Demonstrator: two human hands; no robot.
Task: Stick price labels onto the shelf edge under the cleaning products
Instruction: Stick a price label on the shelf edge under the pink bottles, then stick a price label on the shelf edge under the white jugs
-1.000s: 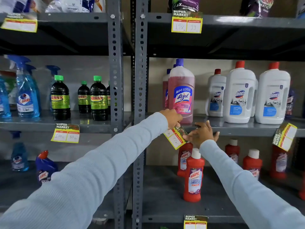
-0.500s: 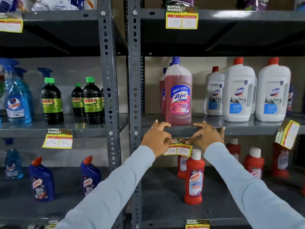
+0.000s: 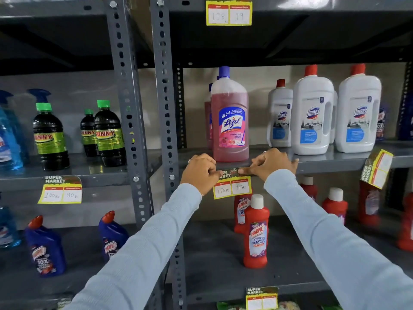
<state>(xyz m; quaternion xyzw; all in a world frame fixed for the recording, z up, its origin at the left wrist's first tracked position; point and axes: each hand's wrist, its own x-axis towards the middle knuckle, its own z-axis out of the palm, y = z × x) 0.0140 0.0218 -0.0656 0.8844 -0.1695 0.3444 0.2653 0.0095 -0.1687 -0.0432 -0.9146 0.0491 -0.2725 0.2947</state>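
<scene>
A yellow price label (image 3: 232, 186) marked 150 and 75 hangs level on the grey shelf edge (image 3: 324, 163), right below a pink Lizol bottle (image 3: 230, 121). My left hand (image 3: 200, 172) pinches and presses the label's top left corner. My right hand (image 3: 271, 163) presses its top right strip against the shelf edge with the thumb. White Domex bottles (image 3: 312, 113) stand to the right on the same shelf.
Another label (image 3: 376, 168) hangs crooked at the right end of this shelf edge. More labels sit at the upper shelf (image 3: 229, 13), under the green-capped dark bottles (image 3: 60, 191), and on the bottom shelf (image 3: 261, 298). Red Harpic bottles (image 3: 256, 233) stand below. Grey uprights (image 3: 165, 108) divide the racks.
The label went from tilted and loose in my left hand to level against the shelf edge. Both hands closed in on its top strip. The view moved closer.
</scene>
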